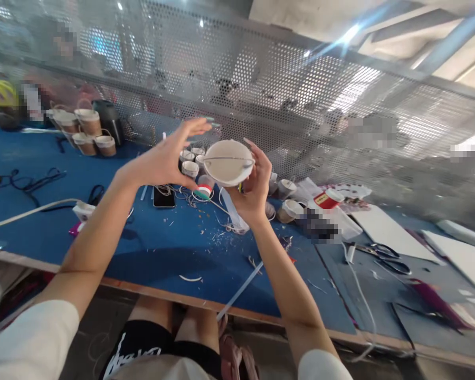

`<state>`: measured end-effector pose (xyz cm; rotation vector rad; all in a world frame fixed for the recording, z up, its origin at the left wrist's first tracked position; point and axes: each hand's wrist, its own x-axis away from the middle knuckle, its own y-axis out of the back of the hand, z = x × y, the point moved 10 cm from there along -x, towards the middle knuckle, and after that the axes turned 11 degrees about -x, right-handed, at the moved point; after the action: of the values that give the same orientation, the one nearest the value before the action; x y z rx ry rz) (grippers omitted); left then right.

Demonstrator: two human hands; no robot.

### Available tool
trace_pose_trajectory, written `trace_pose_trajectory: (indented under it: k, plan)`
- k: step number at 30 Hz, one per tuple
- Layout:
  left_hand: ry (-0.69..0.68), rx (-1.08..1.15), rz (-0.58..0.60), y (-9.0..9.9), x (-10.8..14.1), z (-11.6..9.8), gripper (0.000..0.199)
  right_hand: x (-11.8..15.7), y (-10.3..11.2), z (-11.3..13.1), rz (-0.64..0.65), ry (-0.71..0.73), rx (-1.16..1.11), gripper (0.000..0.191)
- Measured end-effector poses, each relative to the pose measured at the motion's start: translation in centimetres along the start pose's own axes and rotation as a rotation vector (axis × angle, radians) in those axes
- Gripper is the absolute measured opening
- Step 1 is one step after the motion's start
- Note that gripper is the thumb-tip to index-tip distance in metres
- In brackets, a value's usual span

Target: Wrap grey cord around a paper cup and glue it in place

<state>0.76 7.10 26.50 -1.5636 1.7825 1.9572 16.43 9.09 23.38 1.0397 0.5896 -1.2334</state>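
My right hand (257,190) grips a small cup (228,171) above the table, its round white mouth turned toward me. A thin handle crosses that opening, and the cup's outer side is mostly hidden. To the left of it, my left hand (162,161) is held up with thumb and fingers spread apart, holding nothing. Behind and below my hands stand several small white cups (190,169) with handles. A roll with a red and green edge (204,188) lies close under my left thumb.
Several brown-and-white handled cups (89,124) stand at the back left beside a dark bottle (108,124). A phone (164,197), scraps and cord lie on the blue table (150,253). Scissors (383,253) and white boards (396,232) are at right. Perforated metal panels (174,58) rise behind.
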Motion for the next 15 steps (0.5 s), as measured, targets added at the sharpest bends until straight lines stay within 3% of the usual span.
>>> trace_pose_trajectory:
  k: [3, 6, 11, 15]
  plan:
    - [-0.077, 0.073, -0.044, -2.3, -1.1, -0.3, 0.101, -0.5, -0.4, 0.2, -0.011, 0.026, 0.019, 0.074]
    - [-0.041, 0.114, -0.098, -3.8, -1.5, 0.8, 0.093, -0.6, -1.0, -0.6, 0.011, -0.004, 0.048, 0.077]
    - [-0.095, 0.219, -0.228, -4.0, -1.1, 1.5, 0.079, -0.1, -1.5, -1.5, 0.048, -0.043, -0.007, 0.076]
    - [-0.030, 0.152, -0.229, -4.1, -1.1, 1.9, 0.080, 0.1, -1.3, -1.8, 0.055, -0.083, 0.004, 0.076]
